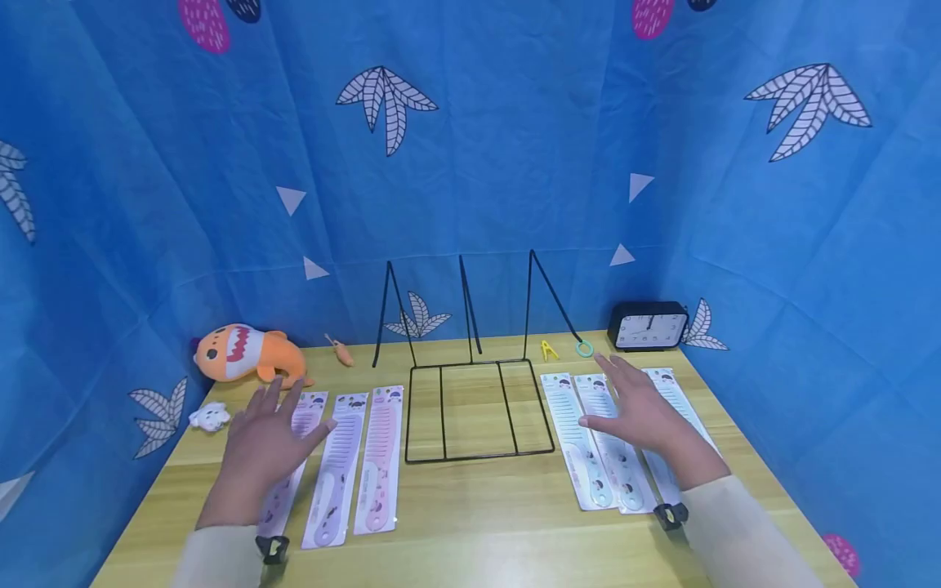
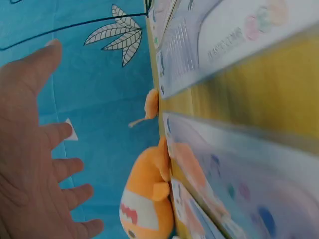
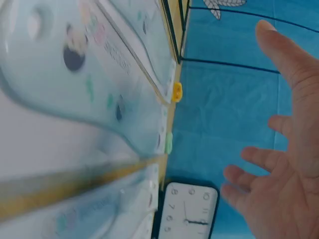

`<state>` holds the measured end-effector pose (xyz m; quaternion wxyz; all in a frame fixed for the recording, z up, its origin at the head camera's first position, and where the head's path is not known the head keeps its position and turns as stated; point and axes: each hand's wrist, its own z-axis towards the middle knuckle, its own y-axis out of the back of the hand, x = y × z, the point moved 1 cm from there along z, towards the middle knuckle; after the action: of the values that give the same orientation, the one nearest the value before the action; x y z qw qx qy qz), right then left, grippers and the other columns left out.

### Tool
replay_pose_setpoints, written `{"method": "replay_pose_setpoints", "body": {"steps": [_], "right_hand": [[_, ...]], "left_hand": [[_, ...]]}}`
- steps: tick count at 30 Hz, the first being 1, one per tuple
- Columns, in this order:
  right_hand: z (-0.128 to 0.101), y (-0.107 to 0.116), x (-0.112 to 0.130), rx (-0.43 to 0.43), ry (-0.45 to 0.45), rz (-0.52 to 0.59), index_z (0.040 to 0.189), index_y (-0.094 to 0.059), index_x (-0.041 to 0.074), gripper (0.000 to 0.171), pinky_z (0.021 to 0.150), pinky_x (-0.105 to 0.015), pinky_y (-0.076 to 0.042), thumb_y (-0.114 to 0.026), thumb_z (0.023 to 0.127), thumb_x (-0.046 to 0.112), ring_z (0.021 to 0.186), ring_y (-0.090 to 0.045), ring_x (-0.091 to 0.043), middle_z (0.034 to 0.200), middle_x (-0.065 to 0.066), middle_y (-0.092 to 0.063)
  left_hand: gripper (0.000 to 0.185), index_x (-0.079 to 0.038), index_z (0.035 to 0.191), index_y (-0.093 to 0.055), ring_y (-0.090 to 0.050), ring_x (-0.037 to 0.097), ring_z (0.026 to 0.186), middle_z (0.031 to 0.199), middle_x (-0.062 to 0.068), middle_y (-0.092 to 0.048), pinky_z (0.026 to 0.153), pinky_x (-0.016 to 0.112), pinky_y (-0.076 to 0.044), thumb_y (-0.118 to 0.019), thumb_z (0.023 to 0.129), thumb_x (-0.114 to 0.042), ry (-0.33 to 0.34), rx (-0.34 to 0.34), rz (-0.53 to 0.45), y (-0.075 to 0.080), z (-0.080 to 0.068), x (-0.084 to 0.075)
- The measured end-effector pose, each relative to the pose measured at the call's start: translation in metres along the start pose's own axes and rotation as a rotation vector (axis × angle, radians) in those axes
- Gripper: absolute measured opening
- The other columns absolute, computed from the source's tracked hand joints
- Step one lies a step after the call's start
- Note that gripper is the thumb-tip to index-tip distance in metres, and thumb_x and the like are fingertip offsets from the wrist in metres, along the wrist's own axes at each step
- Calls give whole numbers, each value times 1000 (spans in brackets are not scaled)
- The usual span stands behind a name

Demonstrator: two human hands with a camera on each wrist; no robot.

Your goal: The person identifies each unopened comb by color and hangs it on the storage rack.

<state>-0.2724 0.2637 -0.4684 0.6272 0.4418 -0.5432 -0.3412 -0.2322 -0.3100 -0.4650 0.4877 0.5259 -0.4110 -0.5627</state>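
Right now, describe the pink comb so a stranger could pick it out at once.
Find the black wire rack in the middle of the wooden table. Left of it lie three packaged combs side by side, near the left hand. The pink comb is the one nearest the rack; its two neighbours are pale purple.

L hand [image 1: 263, 445] covers most of leftmost comb pack [image 1: 307, 406]; wrist views blurred (print unreadable).

Cream long sleeves, black wrist-mounted cameras
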Motion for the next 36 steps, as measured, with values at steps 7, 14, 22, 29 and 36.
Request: {"method": "replay_pose_setpoints", "body": {"steps": [7,14,22,29,36], "right_hand": [[4,-16,10,26,34,68,174,-27,15,112,127,-73,-34,-87,89,55,160,-32,-53,176,-25,-32],[9,-32,24,45,142,66,162,-52,7,82,124,-64,-45,-89,93,35,145,-57,-44,158,-22,-59],[11,-49,45,84,144,83,152,-60,-1,80,112,-55,-57,-93,88,33,121,-67,-30,134,-15,-70],[13,-59,52,94,158,78,148,-63,-3,75,105,-52,-61,-93,88,31,112,-68,-26,128,-14,-71],[15,-63,51,93,177,30,142,-67,-4,68,107,-53,-60,-93,89,30,114,-69,-31,124,-16,-71]], "left_hand": [[120,3,169,-29,-19,67,155,170,42,-21,121,89,-16,-57,93,-86,97,72,11,6,-15,29],[121,12,167,-20,-14,70,153,168,47,-13,121,87,-20,-64,97,-76,216,159,-48,9,-22,54],[115,15,166,-17,-23,70,148,164,47,-19,120,84,-30,-70,99,-62,318,256,-107,2,-24,68],[108,24,155,-31,-47,63,126,141,49,-41,111,78,-46,-70,100,-61,350,322,-73,-4,-28,77],[104,29,147,-36,-53,54,114,133,48,-47,108,73,-50,-68,101,-59,393,388,-76,-8,-30,84]]}}
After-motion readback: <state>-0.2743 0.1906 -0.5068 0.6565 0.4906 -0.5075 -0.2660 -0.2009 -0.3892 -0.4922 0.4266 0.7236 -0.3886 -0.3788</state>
